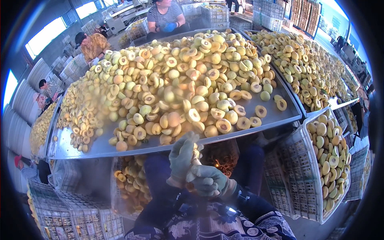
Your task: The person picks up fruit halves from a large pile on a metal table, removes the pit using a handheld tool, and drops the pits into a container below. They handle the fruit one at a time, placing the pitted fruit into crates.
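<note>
The person's two gloved hands meet just below the near edge of the metal tabletop (256, 120). The left hand (182, 158) is raised, its grip closed around a small piece of fruit (195, 154) that is mostly hidden by the fingers. The right hand (208, 181) sits just beneath and beside it, grip closed too, touching the left; what it holds cannot be told. The tabletop carries a big heap of halved peaches (180, 84), many with the pit hollow facing up. A second tray of halves (308, 68) lies to the right. A white crate (296, 168) at the right is filled with halves, and another crate (128, 188) of fruit stands under the tabletop at the left. Across the heap, a person in a striped shirt (165, 16) works with blue gloves.
</note>
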Demonstrator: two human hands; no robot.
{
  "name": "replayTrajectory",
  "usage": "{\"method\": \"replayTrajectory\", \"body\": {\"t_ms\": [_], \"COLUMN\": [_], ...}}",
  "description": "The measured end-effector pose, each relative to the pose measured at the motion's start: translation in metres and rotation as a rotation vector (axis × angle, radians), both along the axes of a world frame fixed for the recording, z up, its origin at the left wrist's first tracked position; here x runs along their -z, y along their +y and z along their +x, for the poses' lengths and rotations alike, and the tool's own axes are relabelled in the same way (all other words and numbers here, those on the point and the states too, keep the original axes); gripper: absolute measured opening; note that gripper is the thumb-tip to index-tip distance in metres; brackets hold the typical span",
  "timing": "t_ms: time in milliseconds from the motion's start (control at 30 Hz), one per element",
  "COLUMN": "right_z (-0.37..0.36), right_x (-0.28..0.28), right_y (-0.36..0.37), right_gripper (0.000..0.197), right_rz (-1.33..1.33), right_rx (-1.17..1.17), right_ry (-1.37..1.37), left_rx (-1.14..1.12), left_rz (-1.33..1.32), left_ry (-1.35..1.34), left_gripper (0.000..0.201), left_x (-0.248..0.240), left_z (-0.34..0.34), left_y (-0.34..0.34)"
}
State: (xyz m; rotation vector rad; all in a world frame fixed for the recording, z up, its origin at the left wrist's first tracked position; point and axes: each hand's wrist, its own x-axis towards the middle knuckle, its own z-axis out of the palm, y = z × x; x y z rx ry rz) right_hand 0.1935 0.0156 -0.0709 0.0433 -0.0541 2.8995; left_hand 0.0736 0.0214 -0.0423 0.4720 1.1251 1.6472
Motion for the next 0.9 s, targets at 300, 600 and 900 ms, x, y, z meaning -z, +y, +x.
{"method": "replayTrajectory", "body": {"t_ms": [300,600,900], "right_z": [0.014,-0.007,-0.008], "right_x": [0.011,0.067,0.049], "right_y": [0.024,0.044,0.037], "right_gripper": [0.027,0.019,0.021], "right_rz": [0.152,0.641,0.535], "right_rx": [-0.104,0.076,0.040], "right_ry": [-0.007,-0.964,-1.009], "left_rx": [-0.502,0.013,0.522], "left_rz": [0.140,-0.207,-0.377], "left_ry": [0.640,1.460,1.792], "left_gripper": [0.032,0.047,0.068], "left_x": [0.046,0.050,0.050], "left_z": [-0.137,-0.173,-0.166], "left_y": [-0.020,0.042,0.118]}}
